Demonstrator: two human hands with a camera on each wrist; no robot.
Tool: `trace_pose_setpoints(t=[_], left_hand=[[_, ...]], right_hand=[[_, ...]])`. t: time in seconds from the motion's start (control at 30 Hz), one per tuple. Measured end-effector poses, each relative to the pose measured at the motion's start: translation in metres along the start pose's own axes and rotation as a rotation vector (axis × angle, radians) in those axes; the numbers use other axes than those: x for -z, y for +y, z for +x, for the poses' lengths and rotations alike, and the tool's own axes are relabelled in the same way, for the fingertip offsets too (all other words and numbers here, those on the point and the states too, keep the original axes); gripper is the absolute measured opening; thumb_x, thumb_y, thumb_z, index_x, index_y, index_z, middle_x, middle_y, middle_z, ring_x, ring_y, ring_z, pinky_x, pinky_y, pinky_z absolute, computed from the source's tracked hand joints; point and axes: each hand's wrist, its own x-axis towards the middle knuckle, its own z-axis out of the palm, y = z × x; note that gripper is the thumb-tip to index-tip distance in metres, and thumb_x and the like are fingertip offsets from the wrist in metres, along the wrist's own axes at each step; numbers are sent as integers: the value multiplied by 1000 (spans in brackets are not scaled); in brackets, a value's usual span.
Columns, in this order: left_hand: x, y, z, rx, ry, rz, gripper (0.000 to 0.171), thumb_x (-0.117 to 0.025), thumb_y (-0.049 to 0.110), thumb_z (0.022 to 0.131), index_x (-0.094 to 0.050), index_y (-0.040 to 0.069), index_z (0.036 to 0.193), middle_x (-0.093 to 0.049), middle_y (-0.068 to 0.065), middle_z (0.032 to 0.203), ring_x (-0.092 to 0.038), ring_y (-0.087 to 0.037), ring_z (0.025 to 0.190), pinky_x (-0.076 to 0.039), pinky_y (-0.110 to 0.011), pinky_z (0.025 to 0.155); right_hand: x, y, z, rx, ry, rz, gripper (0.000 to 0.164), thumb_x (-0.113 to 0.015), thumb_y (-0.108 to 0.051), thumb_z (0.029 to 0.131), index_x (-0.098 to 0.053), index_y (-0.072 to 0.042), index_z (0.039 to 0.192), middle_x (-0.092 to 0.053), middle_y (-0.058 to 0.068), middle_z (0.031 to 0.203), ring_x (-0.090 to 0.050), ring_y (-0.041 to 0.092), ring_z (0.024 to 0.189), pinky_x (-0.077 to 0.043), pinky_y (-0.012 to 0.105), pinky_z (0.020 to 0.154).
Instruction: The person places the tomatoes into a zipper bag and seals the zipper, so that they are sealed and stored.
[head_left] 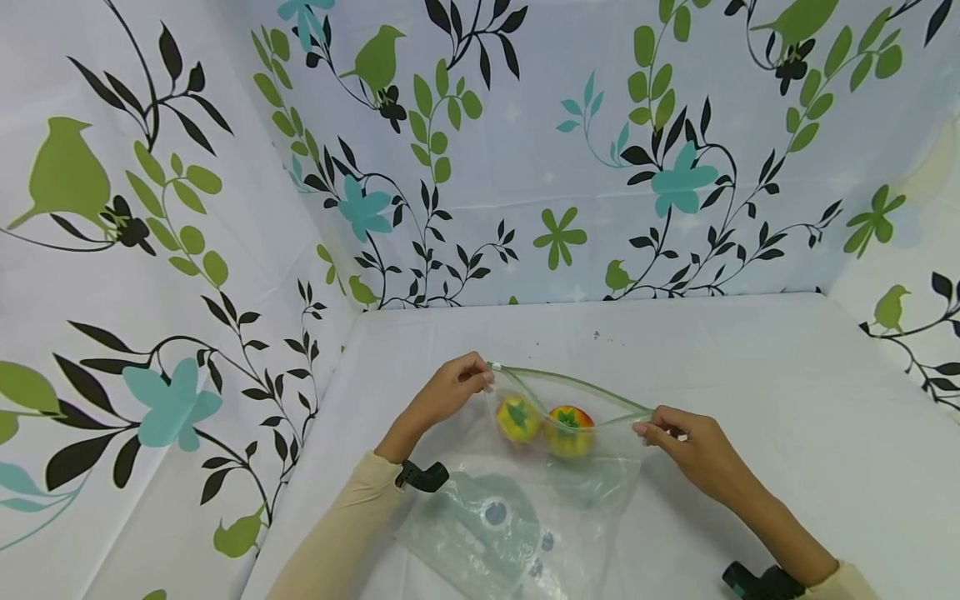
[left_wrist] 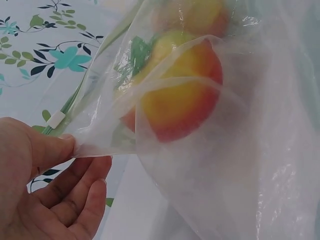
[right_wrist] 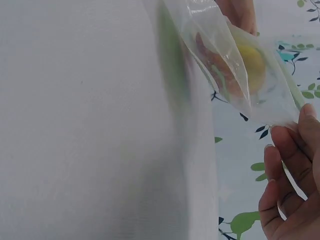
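Note:
A clear zip bag (head_left: 517, 517) with a green zip strip (head_left: 573, 379) and a white slider (left_wrist: 56, 119) spans the space between my hands. My left hand (head_left: 452, 389) pinches its top left corner, just beside the slider. At the opposite top corner, my right hand (head_left: 693, 450) holds the bag between thumb and forefinger. The mouth looks parted in the head view. Inside, near the top, are two yellow-and-red fruits with green leafy tops, one on the left (head_left: 517, 418) and one on the right (head_left: 568, 431). Their exact kind is unclear.
A white-covered table (head_left: 750, 358) lies under the bag, with a few dark specks (head_left: 597, 335) toward its back. Patterned fabric walls (head_left: 480, 183) with birds and leaves rise behind and at the sides. Each wrist wears a black camera mount (head_left: 423, 477).

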Motion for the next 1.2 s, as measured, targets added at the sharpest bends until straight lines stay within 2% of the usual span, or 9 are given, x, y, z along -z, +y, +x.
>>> trace_pose_setpoints(t=[0.23, 0.3, 0.4, 0.5, 0.63, 0.8, 0.9, 1.1, 1.2], left_hand=[[2, -6, -3, 17, 28, -35, 16, -58, 18, 110, -66, 5, 105, -71, -13, 102, -66, -28, 97, -53, -42, 88], [3, -6, -4, 24, 29, -53, 17, -58, 18, 110, -66, 4, 106, -70, -16, 103, -66, -33, 98, -52, -48, 90], [3, -6, -5, 25, 30, -59, 17, -58, 18, 110, -66, 3, 106, -70, -18, 104, -65, -40, 101, -51, -51, 91], [2, -6, -5, 19, 34, -44, 18, -57, 18, 110, -66, 2, 107, -71, -18, 106, -67, -38, 102, -53, -48, 92], [3, -7, -5, 15, 37, -11, 17, -57, 19, 111, -66, 6, 107, -72, -11, 106, -70, -26, 99, -56, -41, 92], [4, -6, -6, 14, 55, 1, 15, -58, 18, 110, -67, 7, 105, -72, -9, 104, -70, -22, 98, -56, -38, 91], [5, -5, -6, 9, 67, 6, 16, -58, 18, 110, -67, 6, 105, -72, -11, 103, -70, -23, 98, -55, -38, 90], [4, -4, -9, -20, 94, 2, 18, -57, 15, 110, -65, 0, 106, -71, -20, 105, -71, -36, 99, -56, -49, 91], [3, -5, -10, -22, 101, 13, 19, -58, 15, 110, -65, -2, 107, -71, -22, 105, -71, -38, 99, -56, -50, 90]], right_hand=[[0, 4, -2, -46, 6, 41, 28, -68, -31, 105, -67, -19, 79, -74, -9, 85, -67, 8, 84, -50, 28, 66], [0, 4, -3, -58, 3, 45, 29, -68, -33, 105, -67, -19, 79, -74, -8, 85, -67, 9, 84, -50, 28, 67], [0, 4, -3, -71, 5, 55, 31, -68, -33, 105, -67, -18, 79, -74, -6, 85, -67, 11, 84, -49, 28, 66], [0, 4, -4, -78, 18, 70, 31, -68, -32, 105, -67, -16, 79, -74, -5, 85, -66, 10, 82, -49, 27, 66], [-1, 3, -4, -81, 41, 78, 30, -68, -31, 105, -67, -14, 80, -74, -3, 85, -66, 7, 81, -49, 27, 66], [-2, 3, -4, -75, 61, 68, 29, -68, -31, 105, -68, -14, 81, -75, -2, 85, -67, 13, 79, -47, 27, 63], [-3, 2, -5, -72, 72, 53, 29, -68, -31, 105, -68, -15, 80, -75, 0, 85, -64, 14, 77, -45, 26, 60], [-4, 0, -5, -40, 101, -10, 29, -67, -29, 106, -69, -17, 80, -73, -1, 81, -57, 8, 74, -46, 26, 58], [-4, 2, -4, -17, 110, -30, 27, -67, -27, 106, -71, -18, 81, -72, -3, 79, -57, 7, 73, -47, 26, 59]])
